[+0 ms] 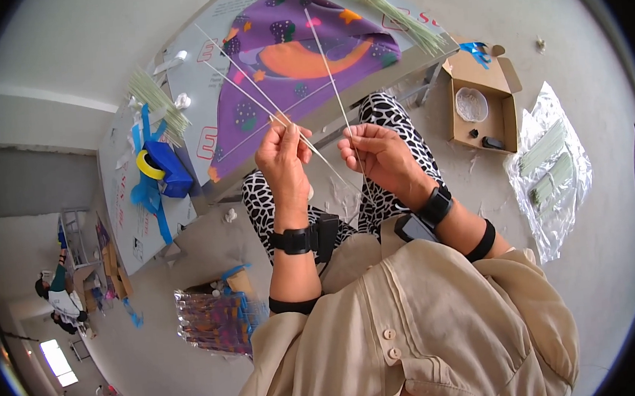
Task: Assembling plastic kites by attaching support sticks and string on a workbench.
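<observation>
My left hand [282, 147] pinches thin white rods [238, 69] that cross near its fingertips and reach up over the cloth. My right hand [382, 154] has its thumb and fingertips closed on another thin rod [329, 72], which slants up to the cloth's far part and down past the hand. Beyond both hands, a purple cloth [248, 103] printed with stars, berries and an orange crescent lies on the table. Its right side is folded or rumpled. A pale straight line runs across it; whether rod or seam, I cannot tell.
The table [195, 78] carries bundles of thin rods [393, 12] and a blue tape dispenser [172, 168] with yellow tape. On the floor are an open cardboard box [482, 105], a clear plastic bag of rods [551, 163] and shiny purple packages [212, 319]. People [63, 300] are far left.
</observation>
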A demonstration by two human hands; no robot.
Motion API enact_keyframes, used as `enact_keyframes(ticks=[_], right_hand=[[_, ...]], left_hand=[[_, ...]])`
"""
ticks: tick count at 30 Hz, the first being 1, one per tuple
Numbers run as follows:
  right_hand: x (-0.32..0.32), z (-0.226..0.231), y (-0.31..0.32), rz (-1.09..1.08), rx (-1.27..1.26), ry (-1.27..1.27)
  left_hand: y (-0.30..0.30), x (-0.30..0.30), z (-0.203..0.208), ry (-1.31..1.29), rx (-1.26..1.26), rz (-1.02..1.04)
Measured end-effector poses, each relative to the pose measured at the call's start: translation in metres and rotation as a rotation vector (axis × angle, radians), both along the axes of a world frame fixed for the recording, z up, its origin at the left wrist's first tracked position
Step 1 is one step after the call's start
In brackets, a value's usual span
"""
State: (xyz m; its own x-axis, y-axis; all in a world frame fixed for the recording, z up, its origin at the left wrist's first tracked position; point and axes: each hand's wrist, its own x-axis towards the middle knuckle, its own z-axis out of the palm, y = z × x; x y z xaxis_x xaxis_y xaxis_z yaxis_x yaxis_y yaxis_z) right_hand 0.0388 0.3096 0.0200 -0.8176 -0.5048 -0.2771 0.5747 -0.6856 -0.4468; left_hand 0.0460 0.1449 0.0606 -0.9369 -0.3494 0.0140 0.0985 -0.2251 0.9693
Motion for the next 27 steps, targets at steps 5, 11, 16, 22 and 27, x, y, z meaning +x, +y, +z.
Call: enact_keyframes(ticks=[5, 11, 16, 22, 27], right_hand=[[0.001, 0.004, 0.013, -0.056, 0.049, 0.003], [-0.005, -0.028, 0.094, -0.290, -0.075, 0.005], [0.021, -0.056, 0.167, -0.457, -0.042, -0.072], [0.096, -0.115, 0.231, -0.738, 0.194, -0.260], [0.153, -0.167, 0.232, -0.857, 0.287, -0.586]], left_hand=[[-0.003, 0.001, -0.002, 0.004, -0.006, 0.018], [-0.008, 0.001, -0.009, -0.010, -0.019, 0.008], [-0.007, -0.002, -0.010, 0.000, -0.021, 0.004], [0.014, -0.013, -0.012, -0.022, -0.049, -0.032], [-0.010, -0.014, -0.026, -0.054, -0.086, -0.088]])
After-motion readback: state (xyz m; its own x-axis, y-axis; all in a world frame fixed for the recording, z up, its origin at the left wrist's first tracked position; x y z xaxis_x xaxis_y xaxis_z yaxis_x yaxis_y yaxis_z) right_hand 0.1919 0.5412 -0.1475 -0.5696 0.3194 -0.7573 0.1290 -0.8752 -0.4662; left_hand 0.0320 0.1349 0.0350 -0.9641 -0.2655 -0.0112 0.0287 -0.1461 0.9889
